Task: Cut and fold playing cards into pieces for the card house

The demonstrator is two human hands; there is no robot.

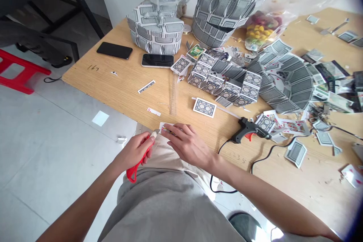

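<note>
My left hand [138,149] is closed around the red handle of a utility knife [135,167]. Its blade points toward the left end of a playing card [162,124] at the table's front edge. My right hand [185,141] lies over that card with fingers stretched out, pressing on it and hiding most of it; the thumb is out of sight. Just beyond my hands are a cut card strip [154,111], a clear ruler [174,96] and a face-down card [204,107]. Another cut strip [146,86] lies farther left.
Folded-card constructions stand behind: a lidded box [155,30], a tall basket [224,11], a block row [224,79] and a round bowl [297,79]. Two phones [114,50] lie left. A black glue gun [249,130] with its cord lies right, among loose cards. A red stool [21,70] stands left.
</note>
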